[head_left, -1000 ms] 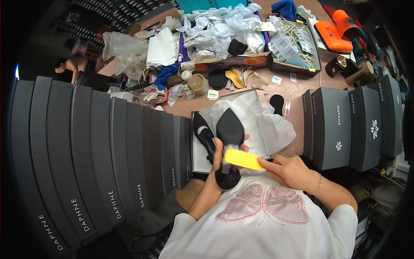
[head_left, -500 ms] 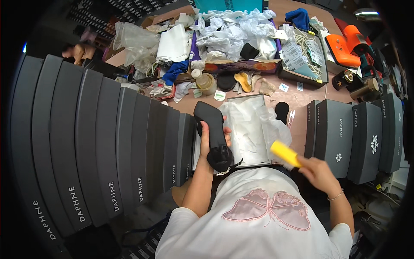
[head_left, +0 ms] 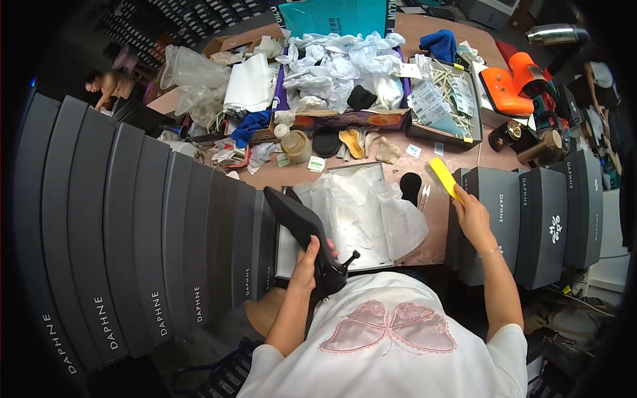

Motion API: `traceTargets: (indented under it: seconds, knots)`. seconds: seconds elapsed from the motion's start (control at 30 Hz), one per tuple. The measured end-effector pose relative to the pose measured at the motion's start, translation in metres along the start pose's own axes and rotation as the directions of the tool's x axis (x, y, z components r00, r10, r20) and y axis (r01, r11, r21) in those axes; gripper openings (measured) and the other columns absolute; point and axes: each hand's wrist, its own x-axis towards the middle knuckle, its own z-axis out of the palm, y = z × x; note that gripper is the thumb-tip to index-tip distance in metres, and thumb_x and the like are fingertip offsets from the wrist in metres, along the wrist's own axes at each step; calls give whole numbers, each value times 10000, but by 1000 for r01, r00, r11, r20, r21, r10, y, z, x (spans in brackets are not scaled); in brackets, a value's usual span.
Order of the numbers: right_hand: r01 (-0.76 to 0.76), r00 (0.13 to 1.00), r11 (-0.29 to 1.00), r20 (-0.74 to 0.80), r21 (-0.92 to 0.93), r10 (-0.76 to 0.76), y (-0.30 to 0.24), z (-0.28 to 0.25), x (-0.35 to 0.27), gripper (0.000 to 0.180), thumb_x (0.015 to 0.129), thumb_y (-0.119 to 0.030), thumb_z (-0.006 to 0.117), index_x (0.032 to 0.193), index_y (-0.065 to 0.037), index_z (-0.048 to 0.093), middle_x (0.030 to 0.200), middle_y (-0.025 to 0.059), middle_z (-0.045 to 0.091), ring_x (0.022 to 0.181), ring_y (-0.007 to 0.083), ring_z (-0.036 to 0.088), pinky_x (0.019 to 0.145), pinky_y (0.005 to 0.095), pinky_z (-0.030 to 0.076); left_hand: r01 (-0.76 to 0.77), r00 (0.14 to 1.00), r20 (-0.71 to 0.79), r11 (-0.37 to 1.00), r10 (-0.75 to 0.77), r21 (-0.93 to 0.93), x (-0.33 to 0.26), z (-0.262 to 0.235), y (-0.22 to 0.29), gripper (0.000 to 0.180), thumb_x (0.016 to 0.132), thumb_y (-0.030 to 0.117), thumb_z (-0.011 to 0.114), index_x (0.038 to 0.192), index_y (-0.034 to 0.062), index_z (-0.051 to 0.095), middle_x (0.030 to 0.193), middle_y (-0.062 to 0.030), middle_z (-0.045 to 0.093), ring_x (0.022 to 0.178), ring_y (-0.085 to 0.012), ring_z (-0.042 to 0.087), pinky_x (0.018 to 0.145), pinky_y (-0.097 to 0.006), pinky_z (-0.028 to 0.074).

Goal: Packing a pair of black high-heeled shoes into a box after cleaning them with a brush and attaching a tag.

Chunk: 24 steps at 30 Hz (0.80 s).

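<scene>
The left hand was clamped around the middle of a black heeled shoe, its thumb lying on the near side and some fingertips showing past the far side. The shoe was tilted, its pointed toe reaching beyond the hand and off to the left, while the thin heel jutted out to the right of the hand, ending in a small black tip. The right hand, well apart from the left, was closed on the near end of a yellow tool, a long bar which slanted away from the fingers, beyond the hand and to its left.

Between the two hands, and a little beyond the left one, an open shoe box sat on the tabletop, with white tissue paper spread in it and spilling over its right side. To the left of the right hand lay a black insole, and just beside it, nearer that hand, a slim pair of tweezers. Dark grey boxes stood just beside the right hand, on its right; a long row of similar cartons ran to the left of the left hand. Farther beyond both hands stood a squat bottle.
</scene>
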Motion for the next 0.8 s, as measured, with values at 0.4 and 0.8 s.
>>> traceTargets:
  seconds: [0.4,0.8]
  knots:
    - [639,764,757,1,133,-645,-159,68,92,588,753,-142,720,1294,-66,505,1205,192,560,1135,350,524,1012,487,348,-10,992,-121,941,-32,-337,-32,-10,-35,233,909,142,634,1088,31,535,943,-89,613,923,-268,653,791,-394,574]
    - [439,351,833,789,337,-505,-105,155,57,389,806,-394,676,925,-25,710,965,194,670,906,352,647,896,497,444,68,990,-62,817,-126,-573,-17,-10,-13,258,877,109,535,1112,4,529,997,-134,620,995,-302,627,853,-416,534]
